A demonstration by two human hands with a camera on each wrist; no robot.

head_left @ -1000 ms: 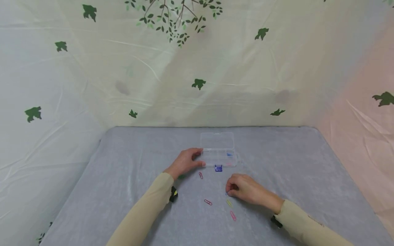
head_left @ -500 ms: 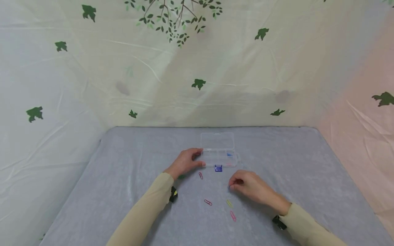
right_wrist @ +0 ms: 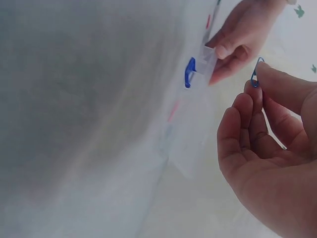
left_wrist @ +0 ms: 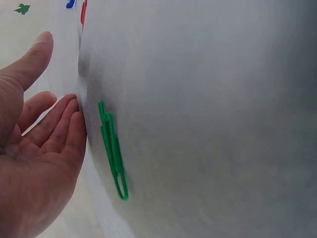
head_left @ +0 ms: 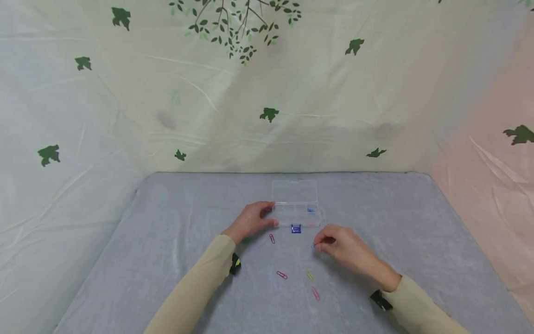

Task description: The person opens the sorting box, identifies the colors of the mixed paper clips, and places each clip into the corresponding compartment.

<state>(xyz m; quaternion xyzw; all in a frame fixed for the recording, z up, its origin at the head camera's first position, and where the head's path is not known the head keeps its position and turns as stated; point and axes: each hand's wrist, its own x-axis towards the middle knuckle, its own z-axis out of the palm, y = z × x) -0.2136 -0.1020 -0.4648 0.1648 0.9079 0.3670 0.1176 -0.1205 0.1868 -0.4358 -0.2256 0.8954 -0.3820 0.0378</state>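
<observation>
My left hand (head_left: 252,220) holds the left end of a clear plastic compartment box (head_left: 289,216), thumb at the front corner and fingers at the back. Its lid (head_left: 294,191) lies open toward the back, and a blue latch (head_left: 296,228) sits on the front edge. Something blue and something pink show inside the right-hand compartments. Between thumb and fingertip, my right hand (head_left: 346,246) pinches a blue paper clip (right_wrist: 254,79), raised off the cloth just in front of the box's right corner. A green paper clip (left_wrist: 113,153) lies on the cloth by my left wrist.
Loose paper clips lie on the grey cloth (head_left: 208,195) in front of the box: a red one (head_left: 272,238), a second red one (head_left: 282,275), a yellow one (head_left: 310,276) and a pink one (head_left: 315,293). A leaf-patterned curtain (head_left: 267,88) surrounds the table.
My right hand has lifted the blue paper clip from beside the yellow one and moved forward and slightly right, closer to the box. My left hand has stayed at the box.
</observation>
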